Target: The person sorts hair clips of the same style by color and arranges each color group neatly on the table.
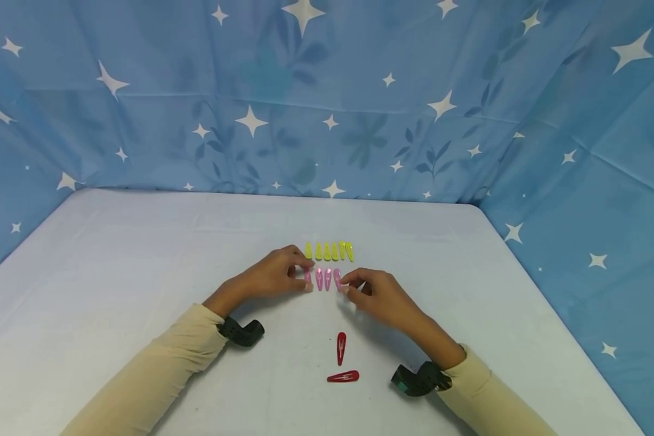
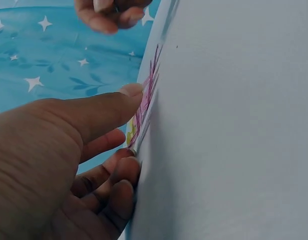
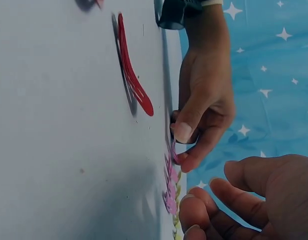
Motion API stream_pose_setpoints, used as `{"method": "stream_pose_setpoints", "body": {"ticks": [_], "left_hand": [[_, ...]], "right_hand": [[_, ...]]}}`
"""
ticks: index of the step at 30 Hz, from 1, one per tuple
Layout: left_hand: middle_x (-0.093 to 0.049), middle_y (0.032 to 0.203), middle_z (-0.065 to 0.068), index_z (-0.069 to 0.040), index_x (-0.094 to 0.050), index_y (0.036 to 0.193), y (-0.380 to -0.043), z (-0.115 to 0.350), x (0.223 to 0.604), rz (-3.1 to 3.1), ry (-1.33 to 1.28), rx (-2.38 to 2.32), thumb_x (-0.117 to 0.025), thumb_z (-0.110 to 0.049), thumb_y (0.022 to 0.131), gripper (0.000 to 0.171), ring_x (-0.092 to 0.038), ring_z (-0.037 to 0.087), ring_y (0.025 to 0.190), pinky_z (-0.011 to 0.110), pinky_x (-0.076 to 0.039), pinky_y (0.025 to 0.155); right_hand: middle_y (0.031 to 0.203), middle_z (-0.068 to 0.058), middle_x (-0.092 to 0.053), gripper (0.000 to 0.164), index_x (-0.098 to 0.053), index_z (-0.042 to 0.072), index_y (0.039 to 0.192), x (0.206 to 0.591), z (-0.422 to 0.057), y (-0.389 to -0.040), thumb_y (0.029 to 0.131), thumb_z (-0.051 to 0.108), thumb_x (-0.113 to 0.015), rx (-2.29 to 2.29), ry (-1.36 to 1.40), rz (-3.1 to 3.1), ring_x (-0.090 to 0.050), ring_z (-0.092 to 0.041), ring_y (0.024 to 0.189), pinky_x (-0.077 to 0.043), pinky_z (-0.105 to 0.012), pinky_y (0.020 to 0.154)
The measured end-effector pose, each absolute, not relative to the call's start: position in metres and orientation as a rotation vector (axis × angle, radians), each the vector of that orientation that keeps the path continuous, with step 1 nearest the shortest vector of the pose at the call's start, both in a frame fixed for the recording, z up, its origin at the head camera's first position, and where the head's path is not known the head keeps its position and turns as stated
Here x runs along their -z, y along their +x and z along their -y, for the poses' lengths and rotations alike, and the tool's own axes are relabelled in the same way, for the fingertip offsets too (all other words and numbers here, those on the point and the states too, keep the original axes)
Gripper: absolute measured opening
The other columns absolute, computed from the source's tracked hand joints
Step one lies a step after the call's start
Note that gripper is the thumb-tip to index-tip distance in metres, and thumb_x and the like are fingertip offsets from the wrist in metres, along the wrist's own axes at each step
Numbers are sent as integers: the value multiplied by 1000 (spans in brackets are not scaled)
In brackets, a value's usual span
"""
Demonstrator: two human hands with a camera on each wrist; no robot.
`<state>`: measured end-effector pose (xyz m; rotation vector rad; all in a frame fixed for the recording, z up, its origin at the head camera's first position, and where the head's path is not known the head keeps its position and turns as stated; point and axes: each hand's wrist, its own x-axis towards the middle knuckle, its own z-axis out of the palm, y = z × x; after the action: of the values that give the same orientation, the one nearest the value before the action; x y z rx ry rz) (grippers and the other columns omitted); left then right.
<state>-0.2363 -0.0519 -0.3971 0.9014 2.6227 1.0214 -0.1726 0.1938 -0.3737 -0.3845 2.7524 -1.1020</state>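
A row of pink snap hair clips (image 1: pixel 328 279) lies on the white table. At its left end my left hand (image 1: pixel 277 272) pinches one pink hair clip (image 1: pixel 307 276) lengthwise, thumb at the near end and a finger at the far end. The right wrist view also shows the left hand (image 3: pixel 206 105) with that clip between thumb and finger. Beside the right end of the row is my right hand (image 1: pixel 378 297), its fingertips close to the last pink clip (image 1: pixel 337 278). Thumb and fingers of the right hand (image 3: pixel 254 195) stand apart, loosely bent.
Behind the pink row stands a row of yellow hair clips (image 1: pixel 327 252). Nearer the front lie two red hair clips, one pointing away (image 1: pixel 341 349) and one lying sideways (image 1: pixel 343 376). A blue star-patterned curtain (image 1: pixel 327 121) hangs behind the table (image 1: pixel 142 254).
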Motion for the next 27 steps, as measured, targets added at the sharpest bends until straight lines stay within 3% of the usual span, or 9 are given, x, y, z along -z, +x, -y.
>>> {"method": "stream_pose_setpoints", "body": {"ticks": [7, 16, 22, 27], "left_hand": [[-61, 109, 7, -4, -66, 129, -236, 57, 396, -2625, 917, -1033, -78, -21, 86, 47, -53, 13, 80, 27, -46, 74], [-58, 102, 8, -5, -69, 124, -232, 50, 397, -2744, 896, -1013, -76, -25, 87, 43, -49, 13, 75, 26, -44, 67], [-63, 95, 5, -6, -72, 119, -218, 31, 391, -2681, 1064, -1116, -75, -20, 88, 34, -52, 11, 75, 23, -47, 65], [-69, 105, 5, -5, -73, 116, -203, 17, 386, -2532, 1185, -1131, -72, -19, 91, 29, -57, 9, 81, 23, -49, 71]], "right_hand": [[88, 2, -64, 17, -72, 13, 109, 371, -203, -150, 94, 18, -66, 1074, -441, -2737, -51, -12, 60, -43, -23, 51], [83, 3, -64, 17, -72, 12, 109, 375, -215, -125, 95, 21, -66, 1119, -573, -2590, -54, -8, 58, -45, -22, 54], [81, 3, -65, 19, -71, 12, 107, 375, -218, -111, 95, 26, -67, 1167, -661, -2470, -56, -5, 62, -47, -22, 56], [86, 6, -66, 16, -71, 14, 106, 379, -217, -103, 95, 24, -67, 1182, -727, -2446, -53, -2, 63, -47, -20, 57]]}}
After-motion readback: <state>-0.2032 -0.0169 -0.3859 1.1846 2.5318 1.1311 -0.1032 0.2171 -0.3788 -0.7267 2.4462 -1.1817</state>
